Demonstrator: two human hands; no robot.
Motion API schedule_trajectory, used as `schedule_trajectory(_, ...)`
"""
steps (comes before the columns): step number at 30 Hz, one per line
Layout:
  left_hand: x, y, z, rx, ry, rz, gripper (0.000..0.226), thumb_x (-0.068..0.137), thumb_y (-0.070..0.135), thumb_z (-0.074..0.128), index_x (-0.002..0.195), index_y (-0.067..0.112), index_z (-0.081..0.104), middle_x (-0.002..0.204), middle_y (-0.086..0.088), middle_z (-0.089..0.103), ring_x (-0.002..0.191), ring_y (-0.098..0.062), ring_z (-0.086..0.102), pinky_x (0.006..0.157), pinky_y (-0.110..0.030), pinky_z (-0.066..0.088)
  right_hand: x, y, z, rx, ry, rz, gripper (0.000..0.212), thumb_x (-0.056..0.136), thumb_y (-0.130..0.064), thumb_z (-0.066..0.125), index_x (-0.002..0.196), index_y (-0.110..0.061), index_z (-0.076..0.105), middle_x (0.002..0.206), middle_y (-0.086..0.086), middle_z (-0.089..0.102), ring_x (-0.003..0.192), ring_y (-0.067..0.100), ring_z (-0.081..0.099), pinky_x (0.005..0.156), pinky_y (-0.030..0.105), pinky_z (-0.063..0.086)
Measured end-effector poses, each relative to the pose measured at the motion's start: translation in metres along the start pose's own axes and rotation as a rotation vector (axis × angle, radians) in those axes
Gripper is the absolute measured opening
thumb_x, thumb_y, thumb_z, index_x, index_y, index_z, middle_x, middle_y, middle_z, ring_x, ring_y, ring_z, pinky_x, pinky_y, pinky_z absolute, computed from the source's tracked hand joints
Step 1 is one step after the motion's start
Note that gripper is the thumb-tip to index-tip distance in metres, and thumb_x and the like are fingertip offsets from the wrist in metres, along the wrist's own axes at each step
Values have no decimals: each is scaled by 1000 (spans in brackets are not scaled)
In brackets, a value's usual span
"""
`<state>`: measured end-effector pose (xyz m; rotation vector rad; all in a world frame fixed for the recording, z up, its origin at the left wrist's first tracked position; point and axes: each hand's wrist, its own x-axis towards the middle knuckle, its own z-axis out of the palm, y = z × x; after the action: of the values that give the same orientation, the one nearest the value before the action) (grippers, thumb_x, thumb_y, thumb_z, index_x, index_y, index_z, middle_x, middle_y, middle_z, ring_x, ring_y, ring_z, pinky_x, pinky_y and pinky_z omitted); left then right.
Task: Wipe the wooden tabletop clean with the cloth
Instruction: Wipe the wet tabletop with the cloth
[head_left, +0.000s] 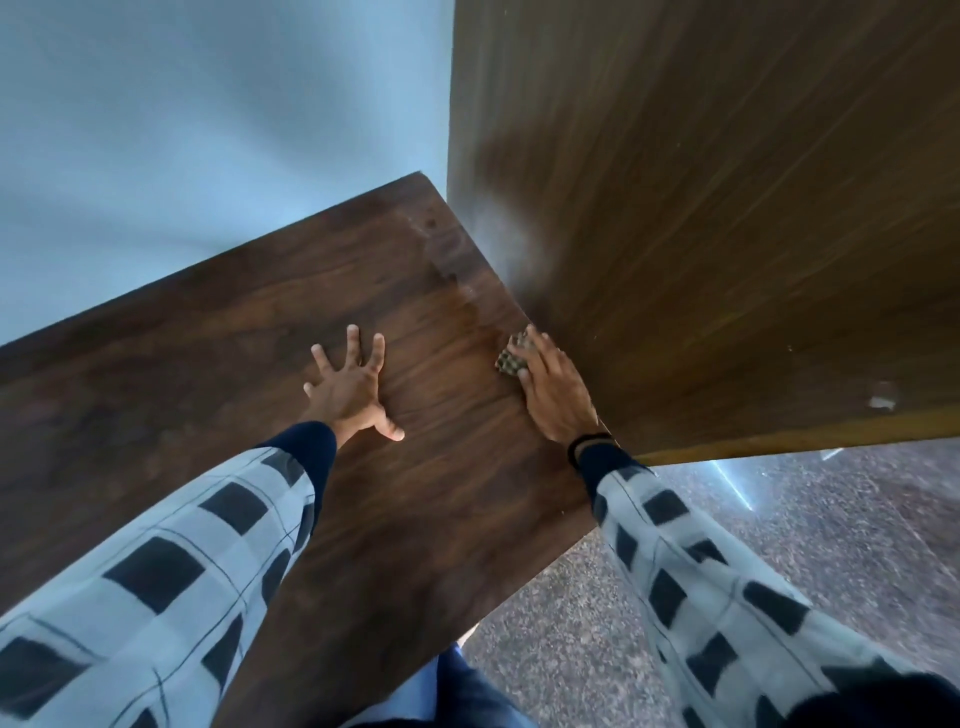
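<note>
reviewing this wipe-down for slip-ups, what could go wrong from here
1. The cloth, bunched under the right hand, sits at the right edge of the tabletop beside the wooden panel; it could slip off the edge, or knuckles might scrape the panel.
2. The left hand presses flat on the wood and may leave prints.

Home rm: wood table (208, 364), cupboard (727, 208)
</note>
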<state>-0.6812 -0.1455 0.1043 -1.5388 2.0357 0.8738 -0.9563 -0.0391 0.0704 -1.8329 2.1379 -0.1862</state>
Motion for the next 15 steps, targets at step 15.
schedule_trajectory(15, 0, 1, -2, -5, -1, -2, 154, 53, 44, 96, 156, 35, -18, 159, 4, -36, 144, -51, -24, 107, -76, 15, 30, -21, -1, 10, 48, 5, 46, 109, -19, 38, 155, -22, 38, 170, 6, 15, 156, 24, 16, 128, 41, 13)
